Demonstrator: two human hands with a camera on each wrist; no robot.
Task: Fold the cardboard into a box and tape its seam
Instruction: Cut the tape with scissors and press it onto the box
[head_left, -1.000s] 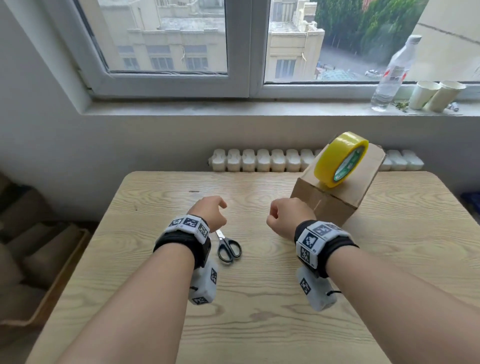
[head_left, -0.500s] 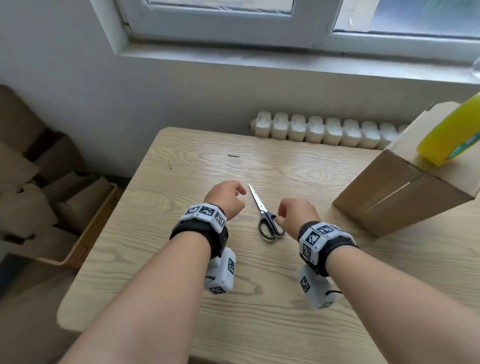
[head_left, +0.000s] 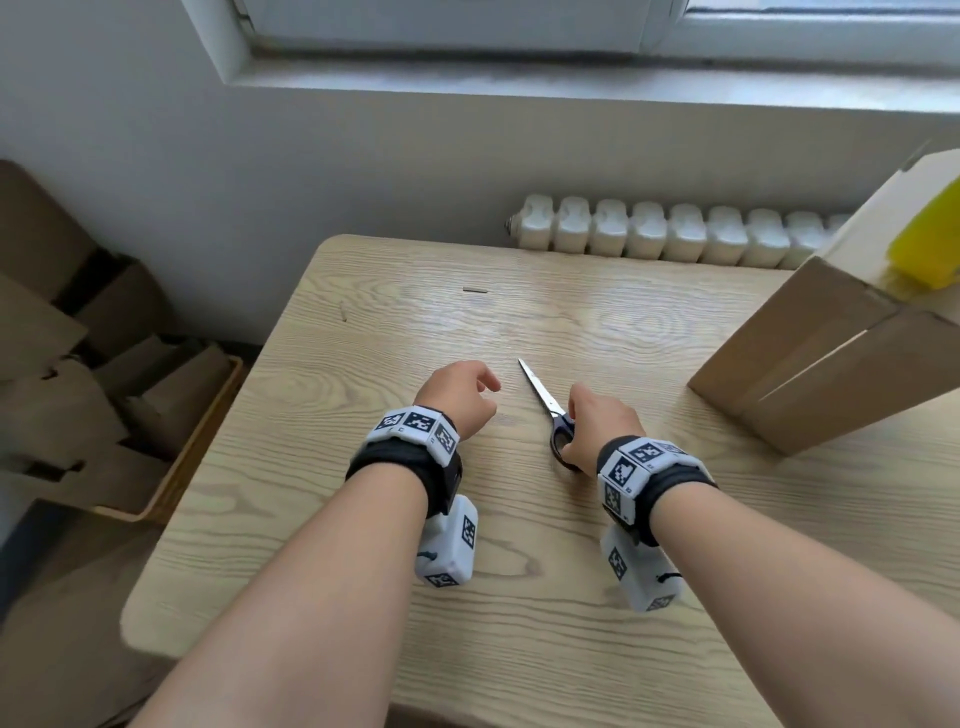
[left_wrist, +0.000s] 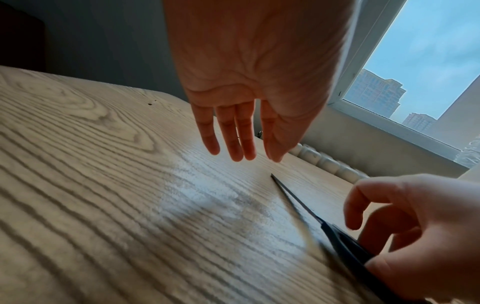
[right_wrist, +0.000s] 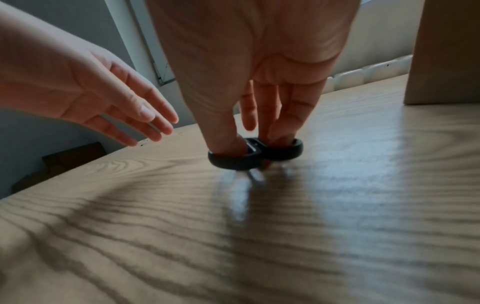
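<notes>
Two hands hover over the desk (head_left: 322, 519). The right hand (head_left: 597, 426) has thumb and fingers (right_wrist: 291, 111) in the handle loops of the scissors (head_left: 548, 402), which lie on the desk, blades pointing far-left. The left hand (head_left: 460, 397) hangs loose, holding nothing. The box (head_left: 810, 364) stands at far right, yellow tape (head_left: 930, 249) on top.

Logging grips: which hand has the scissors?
The right hand, thumb and fingers in the scissors' handle loops. The left hand hovers open, touching nothing.
</notes>
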